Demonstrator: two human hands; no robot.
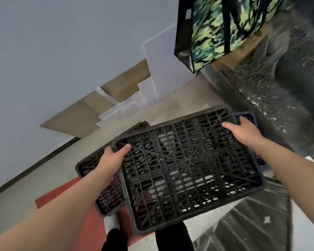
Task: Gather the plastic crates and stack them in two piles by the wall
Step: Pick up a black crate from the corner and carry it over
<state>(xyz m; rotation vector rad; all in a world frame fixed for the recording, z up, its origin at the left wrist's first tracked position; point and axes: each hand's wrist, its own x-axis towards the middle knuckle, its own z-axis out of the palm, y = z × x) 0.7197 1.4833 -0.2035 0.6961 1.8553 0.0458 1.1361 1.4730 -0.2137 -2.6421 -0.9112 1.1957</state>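
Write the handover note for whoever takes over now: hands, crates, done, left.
Left hand and right hand each grip an edge of the held crate, mesh base up.
A second black crate lies below it, partly over the red mat; a blue crate shows behind the right hand.
Done: no finished pile in view.
Left: stack this crate by the wall, gather the rest.

A green camouflage-print bag (225, 29) sits by a wooden plank (243, 51); brown cardboard sheets (120, 87) and white boards (158, 69) lean against the wall; a red floor mat (65, 198).
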